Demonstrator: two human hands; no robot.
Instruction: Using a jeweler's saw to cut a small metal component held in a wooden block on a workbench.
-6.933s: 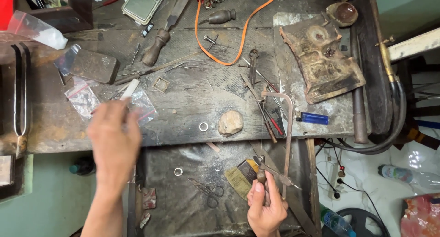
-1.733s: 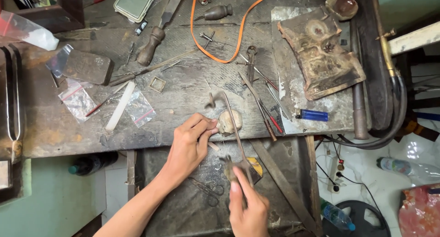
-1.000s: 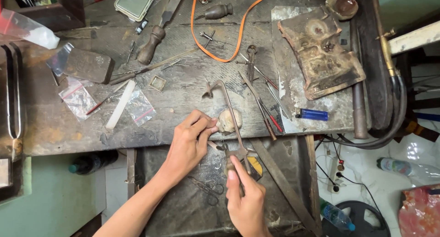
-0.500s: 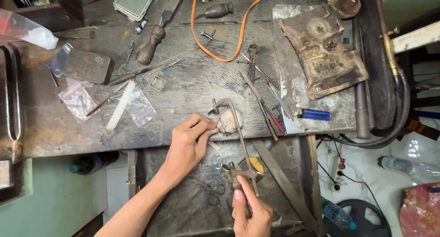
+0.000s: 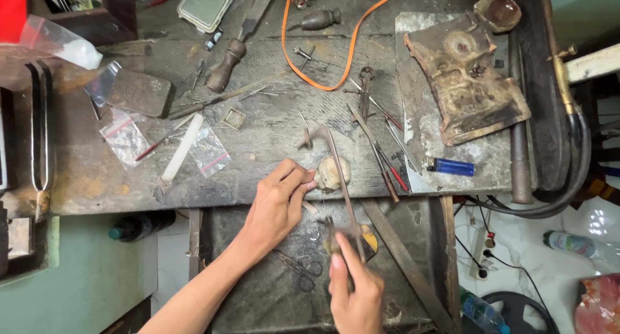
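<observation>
Two hands at the bench; the left hand (image 5: 279, 202) pinches a small piece against the pale block (image 5: 333, 172) at the bench edge; the right hand (image 5: 354, 294) closes round the handle of one saw frame (image 5: 340, 179), its blade crossing the block; one blue lighter (image 5: 450, 167) lies right; two clear bags (image 5: 126, 139) lie left; one orange cord (image 5: 352, 47) loops above.

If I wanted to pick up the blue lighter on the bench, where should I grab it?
Probably around the middle of the blue lighter, pinching its two long sides from above. It lies flat on the grey slab, lengthwise left to right, with bare space on both long sides, well apart from the right hand.
</observation>
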